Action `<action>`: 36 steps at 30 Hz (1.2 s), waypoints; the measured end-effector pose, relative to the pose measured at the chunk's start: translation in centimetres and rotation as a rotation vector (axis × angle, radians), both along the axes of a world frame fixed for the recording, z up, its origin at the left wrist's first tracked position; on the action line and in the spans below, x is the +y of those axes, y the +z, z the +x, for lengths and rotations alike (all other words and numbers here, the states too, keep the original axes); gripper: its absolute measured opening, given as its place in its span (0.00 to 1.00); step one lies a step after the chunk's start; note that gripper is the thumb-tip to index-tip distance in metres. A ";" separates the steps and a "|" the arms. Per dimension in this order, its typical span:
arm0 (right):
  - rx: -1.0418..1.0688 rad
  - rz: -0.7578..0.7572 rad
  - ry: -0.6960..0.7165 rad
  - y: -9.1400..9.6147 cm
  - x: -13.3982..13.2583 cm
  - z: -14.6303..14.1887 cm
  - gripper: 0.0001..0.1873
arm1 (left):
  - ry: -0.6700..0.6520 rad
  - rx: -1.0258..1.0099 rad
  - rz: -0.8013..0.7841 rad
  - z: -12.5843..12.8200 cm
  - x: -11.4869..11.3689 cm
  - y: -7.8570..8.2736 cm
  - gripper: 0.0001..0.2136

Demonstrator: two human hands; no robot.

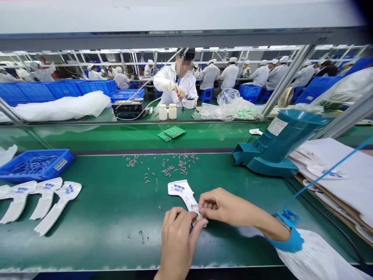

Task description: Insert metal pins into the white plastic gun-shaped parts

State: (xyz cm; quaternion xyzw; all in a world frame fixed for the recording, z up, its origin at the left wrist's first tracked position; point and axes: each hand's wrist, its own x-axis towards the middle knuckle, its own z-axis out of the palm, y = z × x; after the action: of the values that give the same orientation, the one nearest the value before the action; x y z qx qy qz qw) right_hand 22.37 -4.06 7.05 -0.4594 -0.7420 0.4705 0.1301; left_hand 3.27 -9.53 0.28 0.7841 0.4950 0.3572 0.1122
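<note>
Pinching the narrow end of a white shaped card (180,190), the right hand (224,204) and left hand (177,243) gripped it between closed fingertips at lower centre of the frame, above the green bench (116,241); small metal parts (171,165) lay scattered farther up.

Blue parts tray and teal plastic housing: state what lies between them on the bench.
Scattered small metal parts lie between them on the green bench mat, shown in the head view.

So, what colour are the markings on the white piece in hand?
Blue markings, shown best in head view.
</note>
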 end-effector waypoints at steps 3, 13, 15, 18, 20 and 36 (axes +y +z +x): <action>-0.023 0.082 -0.049 -0.8 0.2 -0.1 0.10 | 0.009 0.077 -0.009 0.0 0.3 -0.3 0.12; -0.074 0.167 -0.092 -2.6 0.3 -0.9 0.10 | 0.033 0.147 -0.145 0.1 0.4 -1.3 0.17; -0.065 0.157 -0.102 -2.6 0.2 -1.0 0.11 | 0.036 0.142 -0.160 0.1 0.3 -1.1 0.17; -0.044 0.115 -0.115 -2.7 0.1 -1.0 0.12 | 0.032 0.142 -0.185 0.0 0.3 -0.9 0.17; -0.039 0.095 -0.124 -2.7 0.1 -1.0 0.12 | 0.028 0.144 -0.197 0.0 0.3 -1.0 0.18; 0.015 0.053 -0.103 -3.2 0.6 -0.4 0.13 | 0.034 0.135 -0.231 0.0 0.4 -1.0 0.18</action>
State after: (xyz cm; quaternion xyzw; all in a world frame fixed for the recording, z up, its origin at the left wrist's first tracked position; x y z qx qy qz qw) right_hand 21.98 -3.47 3.87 -0.4897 -0.7286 0.4470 0.1719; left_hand 3.31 -9.12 -0.68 0.7796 0.5526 0.2460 0.1622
